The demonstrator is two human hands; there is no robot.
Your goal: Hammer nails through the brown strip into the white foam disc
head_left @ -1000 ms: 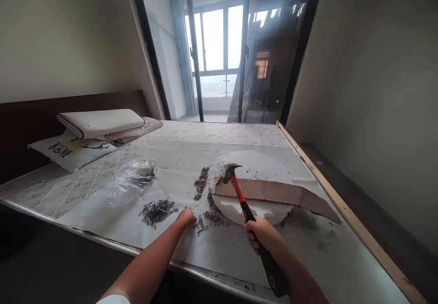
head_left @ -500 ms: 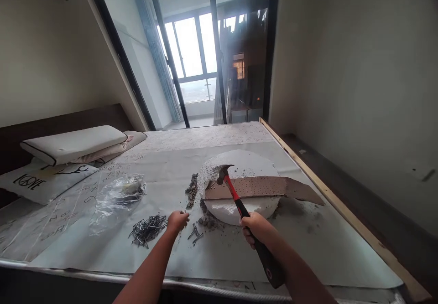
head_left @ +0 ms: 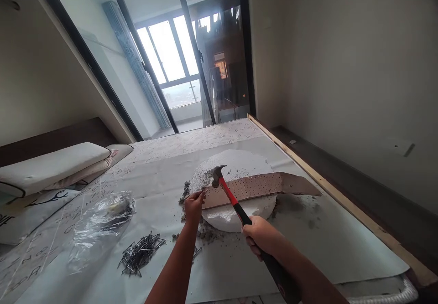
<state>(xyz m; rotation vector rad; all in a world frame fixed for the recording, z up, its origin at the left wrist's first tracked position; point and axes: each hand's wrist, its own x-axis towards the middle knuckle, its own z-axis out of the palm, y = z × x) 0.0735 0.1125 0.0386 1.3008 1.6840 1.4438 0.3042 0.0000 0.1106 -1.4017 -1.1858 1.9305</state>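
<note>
Pale sheeting (head_left: pixel 160 194) lies over the bed (head_left: pixel 191 136); the left grip (head_left: pixel 193 204), stretched forward, pinches narrowly, contents unclear, by the brown strip (head_left: pixel 256 186) on a white disc (head_left: pixel 239 159); the right grip (head_left: pixel 258 235) holds a slanted hammer (head_left: pixel 232 198).

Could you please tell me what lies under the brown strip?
A round white slab is under most of the brown strip, visible along both sides; the covered surface is hidden.

The claw hammer (head_left: pixel 237 207) has a dull metal head; metal nails (head_left: pixel 140 252) at seven o'clock shine, the plastic bag (head_left: pixel 101 224) at eight is glossy, the wooden plank (head_left: pixel 325 183) matt.
</note>
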